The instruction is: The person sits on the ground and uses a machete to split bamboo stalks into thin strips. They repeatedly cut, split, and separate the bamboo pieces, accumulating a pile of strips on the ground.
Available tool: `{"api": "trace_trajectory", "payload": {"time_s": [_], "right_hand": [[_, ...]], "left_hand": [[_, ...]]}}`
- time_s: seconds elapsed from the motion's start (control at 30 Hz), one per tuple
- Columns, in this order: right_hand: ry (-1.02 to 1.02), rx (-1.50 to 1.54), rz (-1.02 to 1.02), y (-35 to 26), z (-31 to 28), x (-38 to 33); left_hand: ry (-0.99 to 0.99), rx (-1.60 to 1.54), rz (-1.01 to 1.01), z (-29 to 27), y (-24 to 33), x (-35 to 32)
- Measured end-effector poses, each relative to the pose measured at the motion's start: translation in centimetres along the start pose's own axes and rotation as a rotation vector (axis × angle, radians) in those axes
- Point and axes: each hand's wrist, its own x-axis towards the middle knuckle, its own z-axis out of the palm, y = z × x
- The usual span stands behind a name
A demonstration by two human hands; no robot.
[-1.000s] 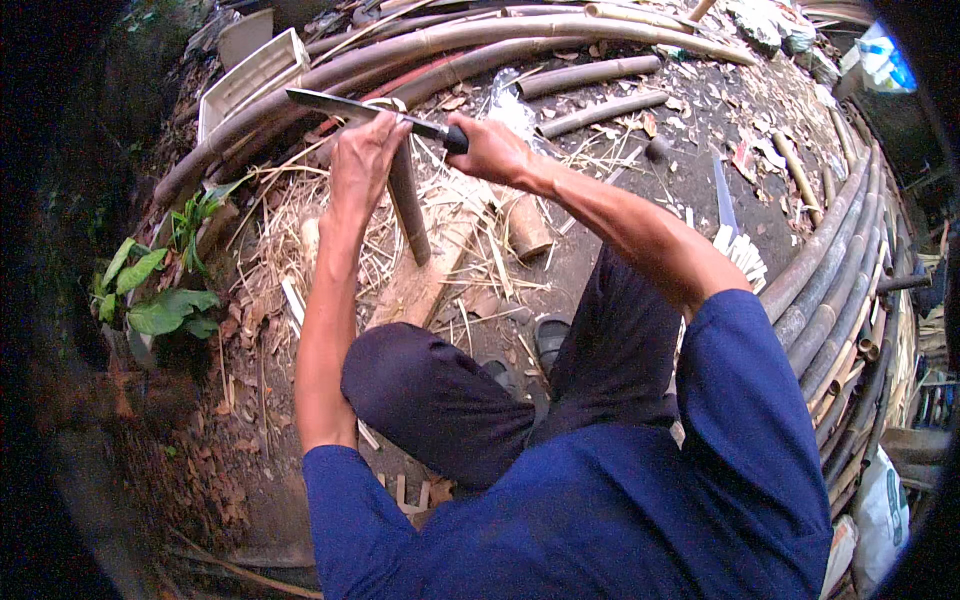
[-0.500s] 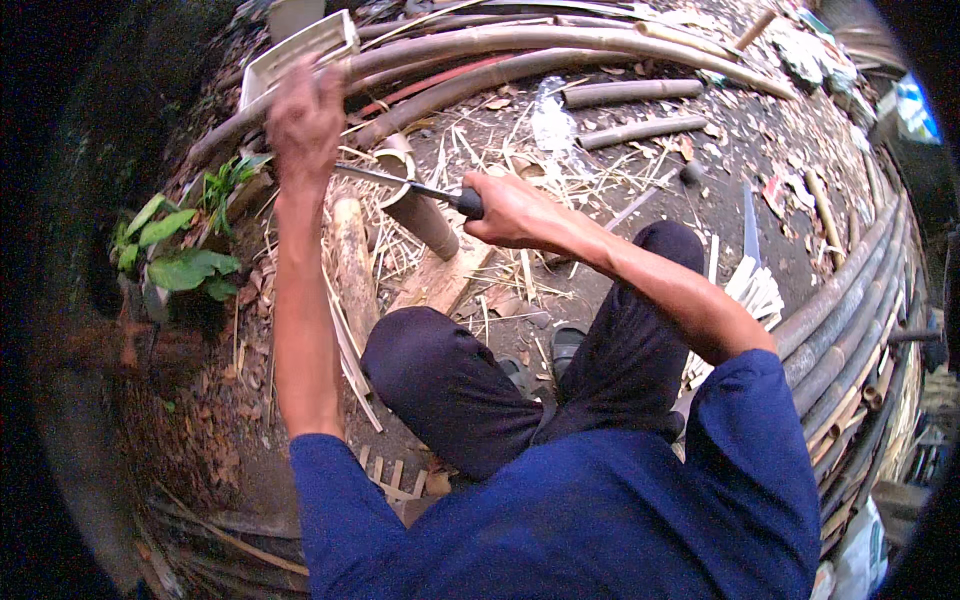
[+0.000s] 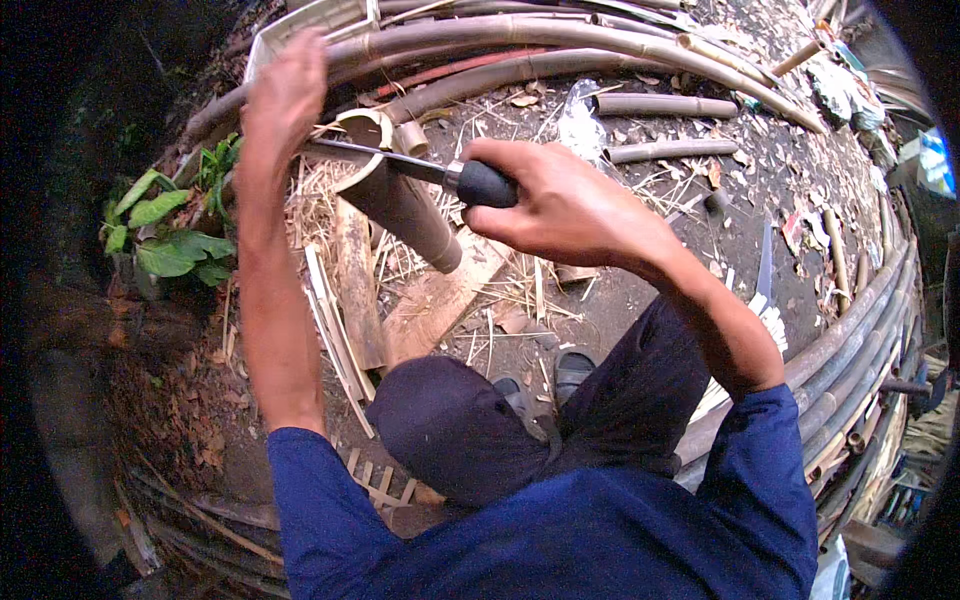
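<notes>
In my right hand (image 3: 570, 205), fingers wrapped round its black handle, is a long-bladed knife (image 3: 485, 184). The blade reaches left across the upper end of a bamboo tube (image 3: 405, 210). This tube stands tilted, its lower end at a wooden board (image 3: 440, 300). My left hand (image 3: 285, 90) is raised past the blade's far end, fingers curled. Whatever it may hold is hidden and blurred. A log (image 3: 357, 290) lies just left of the board, with thin bamboo strips (image 3: 335, 335) beside it.
Long bamboo poles (image 3: 480, 35) run across the far side, in front of a pale crate (image 3: 270, 45). More poles (image 3: 845, 330) are stacked on the right. Leafy plants (image 3: 175, 230) grow on the left. Short bamboo lengths (image 3: 665, 105) and shavings lie on the ground.
My right hand and the knife now appear larger and nearer. The tube's top shows wider, with the blade across it. My left hand has shifted slightly left and stays raised.
</notes>
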Motion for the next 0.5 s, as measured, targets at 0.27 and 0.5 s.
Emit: {"api": "trace_trajectory", "payload": {"time_s": [0.27,0.5], "right_hand": [[0.107,0.052,0.124,13.7,14.2,-0.2],[0.05,0.059,0.035,3.7,4.7,-0.6]], "left_hand": [[0.054,-0.202,0.211,16.7,-8.3,-4.7],[-0.035,-0.815,0.144,7.4,-8.1,-2.5]]}}
